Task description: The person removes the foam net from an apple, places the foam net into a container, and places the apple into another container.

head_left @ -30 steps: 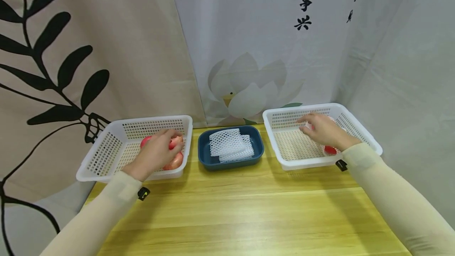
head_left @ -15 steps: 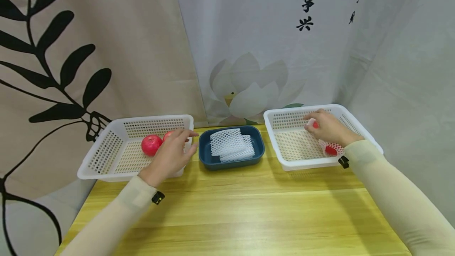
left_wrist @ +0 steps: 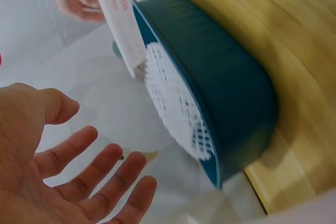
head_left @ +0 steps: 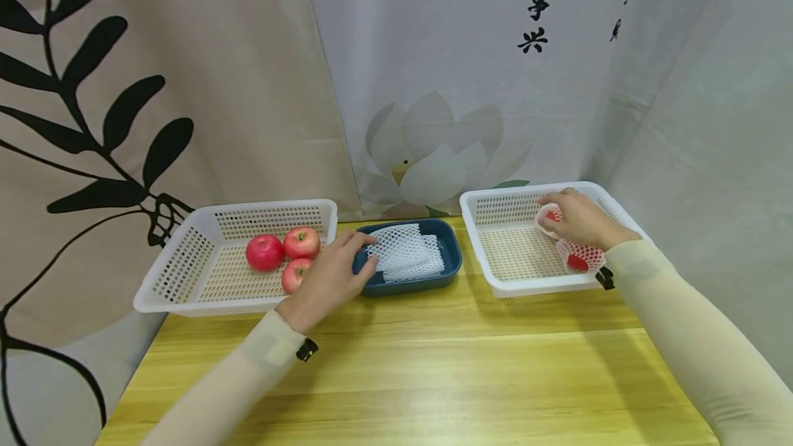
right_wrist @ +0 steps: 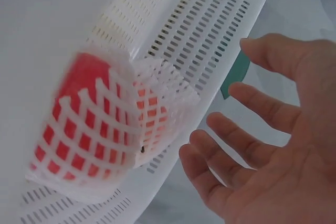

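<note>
1. Left hand [head_left: 330, 279]: fingers spread, holding nothing, over left edge of blue tray [head_left: 411, 287]; white foam nets [head_left: 405, 255] lie inside.
2. Right hand [head_left: 581, 219]: fingers parted, holding nothing, near two foam-netted apples [head_left: 579, 257] in right basket [head_left: 511, 253].
3. Three bare apples [head_left: 265, 252] in left basket [head_left: 260, 222].

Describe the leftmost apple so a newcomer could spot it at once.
On the wooden table, find the left-hand white basket, beside the dark blue tray. Its leftmost apple is the one: a deeper, more even red than the two paler apples to its right.
</note>
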A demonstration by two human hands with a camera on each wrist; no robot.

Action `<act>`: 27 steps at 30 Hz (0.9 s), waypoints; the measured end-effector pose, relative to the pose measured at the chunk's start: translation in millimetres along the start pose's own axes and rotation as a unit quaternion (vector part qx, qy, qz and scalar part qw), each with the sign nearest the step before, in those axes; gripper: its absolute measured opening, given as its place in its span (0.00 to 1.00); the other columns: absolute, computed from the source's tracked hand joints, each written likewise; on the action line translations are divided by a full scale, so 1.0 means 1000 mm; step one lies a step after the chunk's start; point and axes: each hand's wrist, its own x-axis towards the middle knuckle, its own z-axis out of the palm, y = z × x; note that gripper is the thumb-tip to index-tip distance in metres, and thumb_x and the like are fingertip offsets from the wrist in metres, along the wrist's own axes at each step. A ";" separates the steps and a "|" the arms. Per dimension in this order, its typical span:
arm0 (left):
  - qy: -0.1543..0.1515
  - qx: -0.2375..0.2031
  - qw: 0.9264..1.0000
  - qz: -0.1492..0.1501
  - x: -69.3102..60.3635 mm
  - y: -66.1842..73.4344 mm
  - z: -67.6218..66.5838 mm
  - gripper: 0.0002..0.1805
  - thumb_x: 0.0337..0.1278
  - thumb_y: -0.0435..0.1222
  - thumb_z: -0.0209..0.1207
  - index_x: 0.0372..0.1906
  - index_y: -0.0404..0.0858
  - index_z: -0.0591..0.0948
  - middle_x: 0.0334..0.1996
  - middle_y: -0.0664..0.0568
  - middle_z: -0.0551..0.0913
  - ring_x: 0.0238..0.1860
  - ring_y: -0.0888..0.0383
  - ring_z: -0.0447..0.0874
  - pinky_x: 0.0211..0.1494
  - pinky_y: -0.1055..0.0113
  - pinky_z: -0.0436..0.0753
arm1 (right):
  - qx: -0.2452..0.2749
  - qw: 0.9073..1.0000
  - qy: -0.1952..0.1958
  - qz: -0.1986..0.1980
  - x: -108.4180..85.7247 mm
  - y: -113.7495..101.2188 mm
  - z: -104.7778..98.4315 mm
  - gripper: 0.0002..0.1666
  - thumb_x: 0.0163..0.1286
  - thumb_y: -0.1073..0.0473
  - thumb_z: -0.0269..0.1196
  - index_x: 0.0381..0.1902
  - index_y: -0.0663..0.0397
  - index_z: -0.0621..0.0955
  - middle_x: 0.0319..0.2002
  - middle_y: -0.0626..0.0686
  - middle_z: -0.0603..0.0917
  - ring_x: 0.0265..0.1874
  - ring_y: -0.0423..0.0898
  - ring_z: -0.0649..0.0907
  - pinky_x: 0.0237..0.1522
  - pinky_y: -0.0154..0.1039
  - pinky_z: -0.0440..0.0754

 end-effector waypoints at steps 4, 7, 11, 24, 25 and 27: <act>0.003 -0.005 1.000 0.021 0.001 0.008 0.011 0.19 0.85 0.44 0.69 0.70 0.43 0.88 0.65 0.43 0.88 0.52 0.43 0.93 0.57 0.49 0.97 | -0.001 1.000 -0.009 0.005 0.002 0.003 -0.004 0.31 0.85 0.56 0.71 0.75 0.72 0.81 0.71 0.80 0.83 0.75 0.80 0.78 0.77 0.80 0.77; 0.007 -0.006 0.999 0.043 0.003 0.013 0.019 0.18 0.84 0.43 0.70 0.69 0.43 0.88 0.64 0.43 0.88 0.53 0.44 0.92 0.57 0.50 0.96 | -0.004 1.000 -0.016 0.013 0.004 0.004 -0.007 0.32 0.85 0.55 0.71 0.75 0.73 0.80 0.71 0.80 0.82 0.74 0.79 0.78 0.77 0.80 0.77; 0.013 -0.006 0.998 0.065 0.005 0.023 0.030 0.17 0.83 0.42 0.71 0.67 0.43 0.88 0.64 0.45 0.88 0.58 0.47 0.92 0.60 0.50 0.95 | -0.009 0.999 -0.028 0.027 0.007 0.006 -0.011 0.34 0.85 0.54 0.72 0.77 0.73 0.79 0.72 0.81 0.81 0.74 0.80 0.78 0.78 0.81 0.77; 0.010 -0.010 0.994 0.104 0.014 0.052 0.060 0.20 0.83 0.45 0.71 0.70 0.44 0.87 0.63 0.47 0.88 0.56 0.52 0.89 0.59 0.54 0.93 | -0.002 0.994 -0.082 0.075 0.021 0.018 -0.009 0.44 0.80 0.54 0.76 0.82 0.72 0.74 0.75 0.83 0.75 0.75 0.80 0.75 0.77 0.82 0.76; 0.009 -0.009 0.994 0.107 0.014 0.054 0.063 0.21 0.84 0.46 0.71 0.71 0.45 0.87 0.64 0.47 0.87 0.56 0.52 0.89 0.58 0.55 0.93 | -0.005 0.994 -0.084 0.073 0.021 0.019 -0.009 0.44 0.79 0.55 0.76 0.82 0.72 0.74 0.75 0.83 0.75 0.75 0.81 0.75 0.77 0.82 0.77; 0.005 -0.008 0.994 0.108 0.016 0.058 0.068 0.21 0.85 0.47 0.70 0.72 0.45 0.86 0.65 0.47 0.87 0.58 0.51 0.89 0.59 0.54 0.93 | -0.009 0.993 -0.090 0.071 0.022 0.022 -0.009 0.45 0.78 0.55 0.77 0.82 0.72 0.73 0.75 0.83 0.75 0.75 0.81 0.74 0.77 0.83 0.76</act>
